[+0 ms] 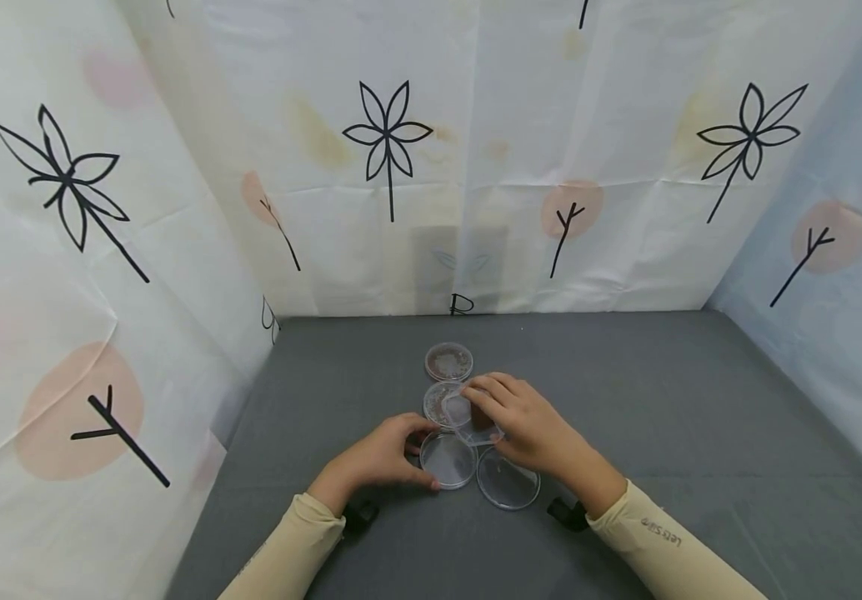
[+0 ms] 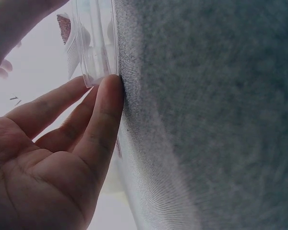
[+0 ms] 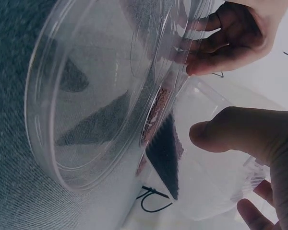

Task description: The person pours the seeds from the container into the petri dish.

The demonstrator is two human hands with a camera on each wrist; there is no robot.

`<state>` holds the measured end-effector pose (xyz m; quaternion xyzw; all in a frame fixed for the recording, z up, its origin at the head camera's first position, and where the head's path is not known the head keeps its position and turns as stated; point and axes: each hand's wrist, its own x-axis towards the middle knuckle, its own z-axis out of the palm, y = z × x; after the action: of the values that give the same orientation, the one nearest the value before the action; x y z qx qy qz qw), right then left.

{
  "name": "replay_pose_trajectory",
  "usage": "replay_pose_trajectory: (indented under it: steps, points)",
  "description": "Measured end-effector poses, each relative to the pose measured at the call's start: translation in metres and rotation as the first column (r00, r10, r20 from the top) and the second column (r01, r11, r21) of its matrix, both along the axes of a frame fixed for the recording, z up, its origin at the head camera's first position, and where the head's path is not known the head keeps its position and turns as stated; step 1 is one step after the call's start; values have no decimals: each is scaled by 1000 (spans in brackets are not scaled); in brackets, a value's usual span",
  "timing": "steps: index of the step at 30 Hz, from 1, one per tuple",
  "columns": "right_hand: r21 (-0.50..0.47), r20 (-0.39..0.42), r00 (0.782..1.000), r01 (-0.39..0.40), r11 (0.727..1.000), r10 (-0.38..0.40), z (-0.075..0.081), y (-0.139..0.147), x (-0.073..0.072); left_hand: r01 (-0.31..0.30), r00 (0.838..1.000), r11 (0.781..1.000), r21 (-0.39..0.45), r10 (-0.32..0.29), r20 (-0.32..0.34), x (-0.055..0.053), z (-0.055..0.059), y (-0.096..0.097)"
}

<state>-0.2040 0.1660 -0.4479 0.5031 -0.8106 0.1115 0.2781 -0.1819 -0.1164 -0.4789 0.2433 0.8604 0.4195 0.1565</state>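
My left hand [image 1: 380,452] holds a round clear petri dish [image 1: 448,461] at its side, thumb and fingers on its rim. In the left wrist view, the thumb and fingertips meet at the edge of this dish [image 2: 97,57], low against the grey surface. My right hand [image 1: 528,423] grips a clear plastic container [image 1: 476,432], tilted above the dishes. Reddish-brown granules [image 3: 169,163] lie gathered in one corner of the container in the right wrist view. Another clear round dish [image 1: 508,481] lies below the right hand, beside the held one.
Two petri dishes with brownish contents stand in a row behind: a middle dish [image 1: 437,402], partly covered by the container, and a far dish [image 1: 449,362]. All rest on a grey cloth-covered table [image 1: 611,392]. Patterned white fabric walls [image 1: 521,108] surround the table's back and sides.
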Motion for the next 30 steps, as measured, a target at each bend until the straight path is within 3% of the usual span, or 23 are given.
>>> replay_pose_trajectory:
  steps: [8, 15, 30]
  points:
    - [52, -97, 995, 23, 998, -18, -1, -4, 5, 0, 1000, 1000, 9, -1, 5, 1, 1, 0]
    - [114, -108, 993, 69, 991, -57, 2, -8, 13, 2, 1000, 1000, 0, -2, 4, 2, 1, 0]
    - [127, -152, 987, 67, 990, -47, 3, -13, 17, 2, 1000, 1000, -10, -2, -2, 1, 2, 1]
